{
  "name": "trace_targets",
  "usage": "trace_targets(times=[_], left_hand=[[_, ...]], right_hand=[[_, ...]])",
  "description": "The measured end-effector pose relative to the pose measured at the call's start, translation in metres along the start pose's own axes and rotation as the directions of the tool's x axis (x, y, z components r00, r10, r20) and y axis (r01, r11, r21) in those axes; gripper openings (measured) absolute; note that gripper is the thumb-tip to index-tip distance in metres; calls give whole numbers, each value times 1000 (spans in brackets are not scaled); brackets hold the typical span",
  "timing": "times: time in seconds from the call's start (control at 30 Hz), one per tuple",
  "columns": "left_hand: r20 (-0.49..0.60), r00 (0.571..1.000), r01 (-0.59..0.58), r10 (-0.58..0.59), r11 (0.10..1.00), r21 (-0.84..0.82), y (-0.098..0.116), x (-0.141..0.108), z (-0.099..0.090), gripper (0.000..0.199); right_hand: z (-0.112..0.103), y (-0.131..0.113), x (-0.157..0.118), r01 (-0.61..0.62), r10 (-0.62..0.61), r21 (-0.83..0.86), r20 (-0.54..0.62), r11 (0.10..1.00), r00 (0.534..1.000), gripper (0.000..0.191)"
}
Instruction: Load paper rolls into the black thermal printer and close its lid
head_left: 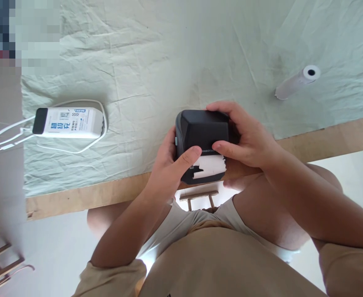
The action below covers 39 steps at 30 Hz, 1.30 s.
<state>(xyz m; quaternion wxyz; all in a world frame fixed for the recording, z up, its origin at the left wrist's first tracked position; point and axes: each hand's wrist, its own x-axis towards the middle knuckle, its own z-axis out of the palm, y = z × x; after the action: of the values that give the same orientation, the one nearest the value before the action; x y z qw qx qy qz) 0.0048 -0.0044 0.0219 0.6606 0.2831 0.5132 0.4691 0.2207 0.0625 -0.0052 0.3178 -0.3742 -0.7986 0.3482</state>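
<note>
Both of my hands hold a black label printer point(204, 132) at the table's front edge. My left hand point(172, 167) is wrapped round its left side, thumb resting on the front near the printed lettering. On the opposite side, my right hand point(246, 138) grips with its thumb on the front and fingers over the top. A torn strip of white paper point(210, 166) sticks out of the printer's lower front. The fingers of each hand are partly hidden behind the printer.
A roll of white paper point(297, 82) lies at the right of the pale green tablecloth point(156, 74). To the left is a white power bank point(68, 123) with blue print, a white cable point(85, 149) looped around it. The bare wooden table edge point(85, 194) runs across in front of me.
</note>
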Motion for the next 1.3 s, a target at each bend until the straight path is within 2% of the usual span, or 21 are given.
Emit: trace_targets(times=[0.2,0.33,0.53,0.73,0.83,1.03,1.17,1.3], left_hand=[[11,999,40,-40,999,-3,-2,0,-2,47],[4,999,42,-42,999,-19,-1,0,0,49],[44,999,-13,18,993,-117,-5,6,2,37],[-116,993,-23,3,985,-169,-5,11,9,23],[-142,990,-23,0,986,-163,-6,11,9,22],[-106,994,-35,12,976,-215,-3,10,9,14],[-107,994,-21,-3,975,-221,3,10,12,13],[-130,991,-16,-4,988,-152,2,12,12,22]], right_hand=[[5,4,-1,50,-51,-19,-40,999,998,56],[6,5,-1,42,-42,-23,-34,999,999,56],[3,3,-1,27,-27,-16,-15,1000,1000,58],[7,4,-1,58,-64,-78,-77,995,995,52],[6,2,0,75,-83,-95,-93,993,992,50],[-6,-2,0,77,-77,-26,-11,997,997,53],[-7,-1,0,60,-60,-1,59,998,996,65],[-3,0,0,83,-82,-72,23,994,996,68]])
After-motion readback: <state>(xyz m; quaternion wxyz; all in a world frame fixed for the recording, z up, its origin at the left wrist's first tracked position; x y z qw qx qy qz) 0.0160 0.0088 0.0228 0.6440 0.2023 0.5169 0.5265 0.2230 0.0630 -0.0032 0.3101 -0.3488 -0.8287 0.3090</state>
